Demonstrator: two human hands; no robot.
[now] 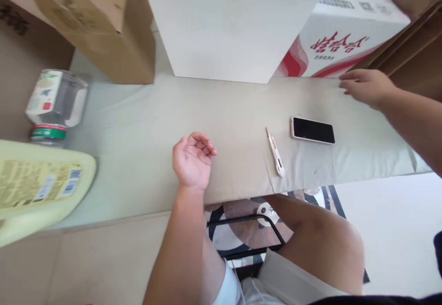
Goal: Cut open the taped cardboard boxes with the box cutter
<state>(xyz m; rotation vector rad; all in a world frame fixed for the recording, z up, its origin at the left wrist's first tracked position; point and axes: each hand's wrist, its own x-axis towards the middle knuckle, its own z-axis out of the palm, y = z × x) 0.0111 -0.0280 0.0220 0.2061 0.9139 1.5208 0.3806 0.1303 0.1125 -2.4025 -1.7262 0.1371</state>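
My left hand rests palm up over the cloth-covered table, its fingers loosely curled and nothing in them. At the right, my right hand reaches to the lower corner of a white and red carton. Its fingers are apart, and whether they touch the carton I cannot tell. Between my hands lies a slim white craft knife with a thin pointed tip. Beside it is a smartphone, dark screen facing up, in a pale case.
A large white box stands at the back centre. Left of it are a brown cardboard box with raised flaps and a clear plastic bottle lying down. A pale yellow-green jug occupies the near left edge.
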